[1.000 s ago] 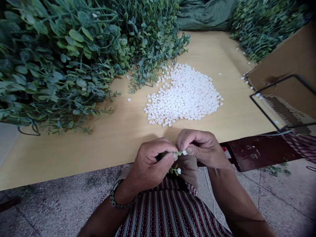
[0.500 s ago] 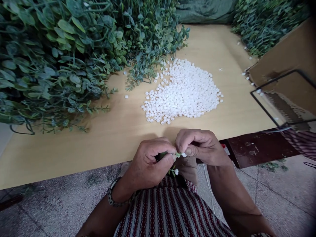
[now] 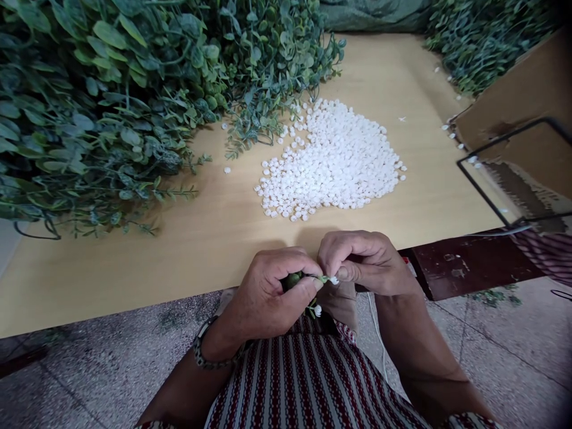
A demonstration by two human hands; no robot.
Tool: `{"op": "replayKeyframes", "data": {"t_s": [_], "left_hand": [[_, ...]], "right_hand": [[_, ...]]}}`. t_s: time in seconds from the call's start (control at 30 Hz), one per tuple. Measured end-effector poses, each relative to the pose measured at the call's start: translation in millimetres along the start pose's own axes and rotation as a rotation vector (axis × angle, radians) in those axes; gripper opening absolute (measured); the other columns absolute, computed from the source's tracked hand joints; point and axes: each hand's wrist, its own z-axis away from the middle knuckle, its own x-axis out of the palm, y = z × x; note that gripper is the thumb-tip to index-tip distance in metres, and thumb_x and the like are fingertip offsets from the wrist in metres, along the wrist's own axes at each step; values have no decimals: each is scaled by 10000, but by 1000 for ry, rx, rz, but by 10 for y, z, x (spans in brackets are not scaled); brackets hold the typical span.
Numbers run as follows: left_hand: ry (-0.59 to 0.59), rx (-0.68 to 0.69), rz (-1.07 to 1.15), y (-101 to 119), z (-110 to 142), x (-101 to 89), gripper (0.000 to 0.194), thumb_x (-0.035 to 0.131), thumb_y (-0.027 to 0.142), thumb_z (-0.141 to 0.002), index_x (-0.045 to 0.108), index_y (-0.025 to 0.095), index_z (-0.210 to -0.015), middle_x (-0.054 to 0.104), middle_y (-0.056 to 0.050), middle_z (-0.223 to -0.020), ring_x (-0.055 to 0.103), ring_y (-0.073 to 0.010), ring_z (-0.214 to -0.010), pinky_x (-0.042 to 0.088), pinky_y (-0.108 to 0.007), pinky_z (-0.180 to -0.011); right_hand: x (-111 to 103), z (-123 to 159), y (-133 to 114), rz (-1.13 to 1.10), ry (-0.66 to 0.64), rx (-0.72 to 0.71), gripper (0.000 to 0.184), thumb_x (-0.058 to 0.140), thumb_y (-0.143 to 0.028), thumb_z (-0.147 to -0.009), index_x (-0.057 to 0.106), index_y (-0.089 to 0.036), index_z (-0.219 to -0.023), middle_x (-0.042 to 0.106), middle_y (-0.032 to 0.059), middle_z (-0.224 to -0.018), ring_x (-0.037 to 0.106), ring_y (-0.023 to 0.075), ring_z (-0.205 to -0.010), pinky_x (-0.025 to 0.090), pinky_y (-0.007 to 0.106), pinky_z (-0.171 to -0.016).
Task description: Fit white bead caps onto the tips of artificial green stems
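Observation:
My left hand (image 3: 279,292) is closed, thumb and forefinger pinching a green artificial plant stem (image 3: 325,279) in front of my lap. At the stem's tip sits a small white flower (image 3: 333,280), pinched between the thumb and forefinger of my right hand (image 3: 364,262). The two hands' fingertips nearly meet. Below my left hand hangs another sprig end with a white flower (image 3: 317,311) on it. Much of the sprig is hidden behind my left fingers. Just beyond the hands, a heap of small white flower pieces (image 3: 335,161) lies on the table (image 3: 179,256).
Bushy artificial greenery (image 3: 111,107) covers the table's left side, with more greenery (image 3: 482,42) at the far right. A torn cardboard box (image 3: 527,95) and a black metal frame (image 3: 485,193) stand at the right edge. Green cloth (image 3: 375,15) lies at the back.
Both hands keep their pinch at the sprig's tip, and a little more of the green stem shows between them. The view has shifted slightly.

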Motion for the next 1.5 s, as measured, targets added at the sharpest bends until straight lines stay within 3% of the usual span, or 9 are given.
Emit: {"op": "replayKeyframes", "data": {"t_s": [0.37, 1.07, 1.5], "left_hand": [[-8, 43, 24, -30, 9, 18, 174, 545, -11, -718, 659, 107, -660, 578, -3, -562, 487, -81, -518, 401, -194, -492], [-86, 2, -44, -18, 15, 6, 197, 525, 26, -744, 629, 128, -611, 603, -15, -567, 502, -88, -505, 403, -206, -491], [-64, -14, -29, -23, 11, 8, 200, 532, 40, -756, 633, 130, -609, 603, -13, -554, 494, -87, -497, 401, -208, -487]], "right_hand": [[-13, 13, 4, 9, -29, -22, 58, 606, -153, -844, 659, -145, -823, 587, 15, -699, 549, 100, -662, 459, 238, -606], [-22, 10, -1, 94, -84, -29, 78, 591, -176, -854, 649, -160, -804, 608, 14, -681, 567, 100, -646, 474, 236, -611], [47, 58, -7, 207, -20, -81, 69, 566, -170, -866, 607, -160, -811, 552, 0, -677, 529, 105, -641, 446, 244, -592]]}}
